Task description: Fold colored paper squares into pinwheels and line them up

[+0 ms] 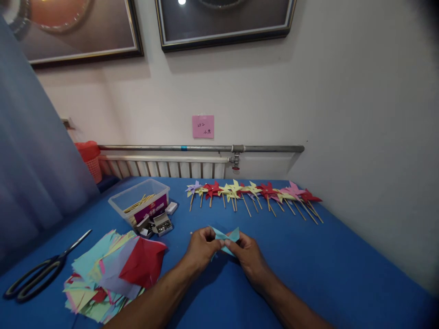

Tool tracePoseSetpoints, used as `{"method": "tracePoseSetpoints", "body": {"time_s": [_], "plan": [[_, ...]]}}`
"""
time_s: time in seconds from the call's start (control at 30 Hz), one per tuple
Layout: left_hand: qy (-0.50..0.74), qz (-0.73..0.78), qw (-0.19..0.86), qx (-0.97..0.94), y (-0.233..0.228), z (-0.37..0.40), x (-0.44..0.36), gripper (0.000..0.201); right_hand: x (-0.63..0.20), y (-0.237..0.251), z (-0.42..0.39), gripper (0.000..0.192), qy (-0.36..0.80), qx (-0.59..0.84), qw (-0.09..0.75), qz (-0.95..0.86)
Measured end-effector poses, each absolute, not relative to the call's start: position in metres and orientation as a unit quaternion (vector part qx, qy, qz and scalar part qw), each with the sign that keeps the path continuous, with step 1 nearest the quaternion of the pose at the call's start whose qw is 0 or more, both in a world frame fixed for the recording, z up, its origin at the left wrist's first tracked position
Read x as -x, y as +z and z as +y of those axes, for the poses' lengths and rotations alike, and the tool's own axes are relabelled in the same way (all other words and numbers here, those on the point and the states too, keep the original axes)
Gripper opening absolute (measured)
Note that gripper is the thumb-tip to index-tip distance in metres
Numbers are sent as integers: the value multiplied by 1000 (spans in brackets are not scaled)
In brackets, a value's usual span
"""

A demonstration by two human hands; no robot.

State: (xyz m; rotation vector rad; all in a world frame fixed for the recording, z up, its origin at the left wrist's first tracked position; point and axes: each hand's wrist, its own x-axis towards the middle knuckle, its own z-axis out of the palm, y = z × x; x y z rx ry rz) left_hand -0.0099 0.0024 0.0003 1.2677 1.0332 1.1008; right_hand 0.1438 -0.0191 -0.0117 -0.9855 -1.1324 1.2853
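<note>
Head view: left hand (202,246) and right hand (247,255) each hold a narrow pinch grip on a light-blue folded paper square (226,237), just above the blue worktop (308,265) near its front-middle. Advisable: keep the gathered corners centred and pinched firmly, avoiding creases.

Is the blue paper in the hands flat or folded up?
Folded. The blue paper has pointed corners bent up and inward, pinched between the left hand and right hand above the table.

Both hands, left (202,246) and right (247,254), meet with fingers pinched together.
</note>
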Motion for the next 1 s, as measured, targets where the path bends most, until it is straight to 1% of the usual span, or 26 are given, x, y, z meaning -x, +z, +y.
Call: {"method": "tracePoseSetpoints", "body": {"time_s": [0.17, 0.33, 0.47, 0.77, 1.0], "plan": [[464, 453, 517, -559, -6, 5, 9, 28, -143, -11, -19, 36, 551, 408, 547, -480], [469, 447, 523, -554, -5, 4, 9, 29, -143, -11, -20, 36, 553, 409, 545, -480], [464, 449, 516, -563, -3, 3, 9, 25, -143, -12, -19, 39, 542, 416, 545, -486], [461, 450, 524, -557, -4, 4, 9, 28, -144, -15, -18, 35, 553, 406, 543, -485], [462, 457, 519, -556, -5, 4, 9, 28, -143, -16, -17, 39, 542, 409, 537, -500]]}}
